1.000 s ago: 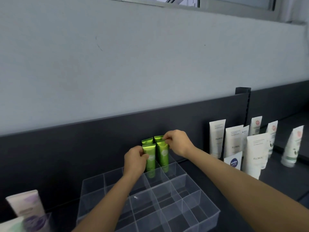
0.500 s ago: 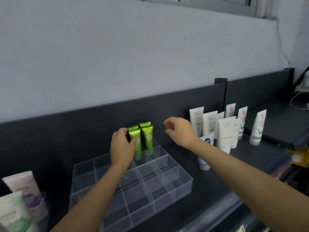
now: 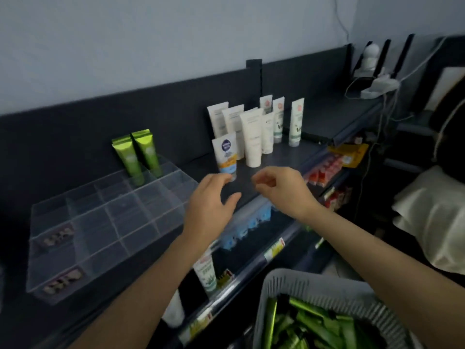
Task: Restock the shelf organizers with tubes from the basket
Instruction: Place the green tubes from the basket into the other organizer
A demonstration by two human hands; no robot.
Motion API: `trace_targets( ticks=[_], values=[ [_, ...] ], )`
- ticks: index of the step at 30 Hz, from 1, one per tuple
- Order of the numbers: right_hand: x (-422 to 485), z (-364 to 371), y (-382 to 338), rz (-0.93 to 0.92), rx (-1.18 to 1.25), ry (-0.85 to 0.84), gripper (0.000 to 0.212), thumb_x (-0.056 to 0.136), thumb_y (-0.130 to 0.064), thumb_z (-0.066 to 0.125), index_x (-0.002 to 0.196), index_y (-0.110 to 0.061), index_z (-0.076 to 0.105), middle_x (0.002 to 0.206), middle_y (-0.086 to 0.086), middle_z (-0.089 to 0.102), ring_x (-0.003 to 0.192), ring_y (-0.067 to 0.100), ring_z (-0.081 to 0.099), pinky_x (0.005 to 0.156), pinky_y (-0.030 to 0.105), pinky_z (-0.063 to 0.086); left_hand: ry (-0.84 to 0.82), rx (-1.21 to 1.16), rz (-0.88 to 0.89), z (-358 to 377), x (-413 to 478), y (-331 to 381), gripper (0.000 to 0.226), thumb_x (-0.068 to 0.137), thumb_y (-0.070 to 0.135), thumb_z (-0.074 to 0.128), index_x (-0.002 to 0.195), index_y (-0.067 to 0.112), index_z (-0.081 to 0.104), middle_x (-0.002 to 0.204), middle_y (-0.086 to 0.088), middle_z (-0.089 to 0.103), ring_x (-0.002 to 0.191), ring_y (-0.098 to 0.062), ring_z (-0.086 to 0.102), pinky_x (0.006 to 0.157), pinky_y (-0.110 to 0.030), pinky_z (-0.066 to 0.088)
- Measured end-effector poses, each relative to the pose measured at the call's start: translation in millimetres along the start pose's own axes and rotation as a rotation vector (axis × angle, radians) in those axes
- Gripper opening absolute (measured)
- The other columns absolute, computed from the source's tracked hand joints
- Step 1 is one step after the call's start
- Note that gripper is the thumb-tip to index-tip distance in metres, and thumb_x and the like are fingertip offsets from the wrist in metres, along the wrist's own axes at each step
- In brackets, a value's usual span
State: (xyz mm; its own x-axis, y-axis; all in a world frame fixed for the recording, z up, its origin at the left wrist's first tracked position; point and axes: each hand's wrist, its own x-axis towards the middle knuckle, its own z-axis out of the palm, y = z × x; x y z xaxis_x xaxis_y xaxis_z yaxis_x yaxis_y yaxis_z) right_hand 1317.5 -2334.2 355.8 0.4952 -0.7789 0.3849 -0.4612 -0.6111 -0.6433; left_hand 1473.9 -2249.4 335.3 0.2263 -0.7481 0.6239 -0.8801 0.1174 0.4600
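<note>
A clear plastic organizer with several compartments sits on the dark shelf. Several green tubes stand upright in its far right compartments. A grey perforated basket at the bottom right holds several more green tubes. My left hand hovers empty with fingers spread, just right of the organizer. My right hand hangs beside it with fingers loosely curled and nothing in them. Both hands are above the shelf's front edge, apart from the tubes.
White tubes and a blue-and-orange tube stand on the shelf to the right of the organizer. Lower shelves hold boxed goods and another tube. A white camera and cables sit at the far right.
Both hands have let go of the green tubes in the organizer and drawn back toward me and to the right. My view has swung down and right, bringing the basket into sight.
</note>
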Motion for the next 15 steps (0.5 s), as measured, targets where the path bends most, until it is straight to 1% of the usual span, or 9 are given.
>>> trace_targets(
  ticks=[2,4,6,8,10,11,13,15],
  values=[
    [-34,-7,33,0.087,-0.006,-0.003,0.02,0.087,-0.009,0.062,0.106,-0.007,0.07,0.101,0.006,0.072,0.09,0.015,0.066,0.082,0.021,0.048,-0.083,-0.013,0.089,29,-20,21,0.034,0.083,0.023,0.07,0.114,0.011,0.061,0.11,-0.006,0.061,0.1,-0.022,0.06,0.083,-0.036,0.052],
    [-57,-3,54,0.154,-0.023,-0.044,0.02,0.087,-0.01,0.062,0.106,-0.007,0.07,0.101,0.007,0.072,0.092,0.017,0.067,0.082,0.02,0.047,-0.163,-0.008,0.147,48,-37,25,0.03,0.081,0.026,0.067,0.107,0.01,0.064,0.103,-0.006,0.063,0.094,-0.022,0.061,0.078,-0.036,0.052],
    [-92,-1,87,0.261,-0.057,-0.093,0.018,0.087,-0.009,0.061,0.102,-0.006,0.071,0.1,0.008,0.072,0.093,0.02,0.067,0.083,0.023,0.048,-0.263,-0.016,0.17,79,-59,32,0.028,0.081,0.028,0.065,0.102,0.009,0.066,0.099,-0.005,0.064,0.091,-0.022,0.061,0.076,-0.036,0.051],
    [-125,5,117,0.369,-0.097,-0.156,0.018,0.086,-0.008,0.059,0.098,-0.005,0.072,0.099,0.008,0.073,0.095,0.021,0.066,0.084,0.024,0.047,-0.404,-0.016,0.137,105,-82,35,0.026,0.084,0.027,0.067,0.103,0.01,0.065,0.101,-0.004,0.061,0.093,-0.023,0.061,0.077,-0.035,0.05],
    [-155,11,145,0.474,-0.129,-0.209,0.019,0.085,-0.011,0.059,0.099,-0.01,0.072,0.101,0.004,0.073,0.098,0.018,0.066,0.084,0.02,0.044,-0.514,-0.015,0.113,128,-103,36,0.026,0.086,0.026,0.066,0.107,0.011,0.064,0.105,-0.002,0.059,0.096,-0.021,0.06,0.08,-0.033,0.049],
    [-168,14,157,0.521,-0.136,-0.232,0.02,0.085,-0.013,0.059,0.1,-0.012,0.073,0.102,0.004,0.073,0.1,0.019,0.066,0.085,0.021,0.045,-0.561,-0.015,0.103,138,-113,36,0.025,0.087,0.027,0.065,0.107,0.012,0.064,0.107,-0.001,0.059,0.098,-0.02,0.06,0.081,-0.034,0.049],
    [-190,20,180,0.594,-0.15,-0.289,0.019,0.086,-0.012,0.057,0.097,-0.009,0.073,0.102,0.007,0.073,0.1,0.023,0.065,0.084,0.025,0.045,-0.666,-0.006,0.07,158,-130,34,0.024,0.088,0.029,0.062,0.107,0.013,0.064,0.109,0.0,0.059,0.1,-0.019,0.059,0.085,-0.035,0.049],
    [-213,27,202,0.657,-0.165,-0.354,0.019,0.086,-0.01,0.054,0.088,-0.005,0.072,0.097,0.01,0.072,0.095,0.026,0.064,0.078,0.028,0.043,-0.774,0.009,0.027,177,-147,30,0.023,0.089,0.029,0.061,0.106,0.014,0.064,0.109,0.0,0.06,0.1,-0.018,0.059,0.087,-0.035,0.049]
  ],
)
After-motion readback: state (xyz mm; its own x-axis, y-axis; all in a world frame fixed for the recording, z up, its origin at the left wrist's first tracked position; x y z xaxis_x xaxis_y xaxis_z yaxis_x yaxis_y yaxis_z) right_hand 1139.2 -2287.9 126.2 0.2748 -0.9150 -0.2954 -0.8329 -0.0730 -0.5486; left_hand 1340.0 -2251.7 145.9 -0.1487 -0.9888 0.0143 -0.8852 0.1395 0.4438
